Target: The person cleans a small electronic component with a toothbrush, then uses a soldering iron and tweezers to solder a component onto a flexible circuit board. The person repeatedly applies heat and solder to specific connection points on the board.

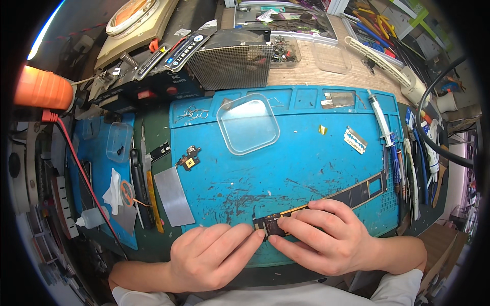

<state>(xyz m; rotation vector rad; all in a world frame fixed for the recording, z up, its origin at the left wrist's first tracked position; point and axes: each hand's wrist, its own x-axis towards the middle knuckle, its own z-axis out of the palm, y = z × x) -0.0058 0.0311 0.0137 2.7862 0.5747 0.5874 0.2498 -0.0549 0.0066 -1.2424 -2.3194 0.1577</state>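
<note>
Work looks under way rather than finished, judging by both hands being on the piece; two bare hands meet at the near edge of the mat, with one dark circuit board [269, 224] between them, not yet set down; the right hand [326, 237] has its fingers and thumb closed over the board's right part; the left hand [214, 255] appears to pinch narrowly at its near left corner, the fingertips drawn together; what is done on the board itself, and how much is left, I cannot tell, as the fingers cover much of it.

Counted from largest down: one broad blue mat [286, 153] under the work, and one smaller blue mat [97, 158] off to the left; one clear square tray [249, 125] toward the far side; one long dark strip [352, 195] running rightward from behind the right hand, whether joined to the board or separate being hidden; one grey metal plate [174, 197] at the left; one syringe [381, 117] along the right; one small module [190, 159] with a gold square, well apart from the board; one thin slotted blade [355, 140]; one tiny yellow piece [322, 130] near it.
</note>
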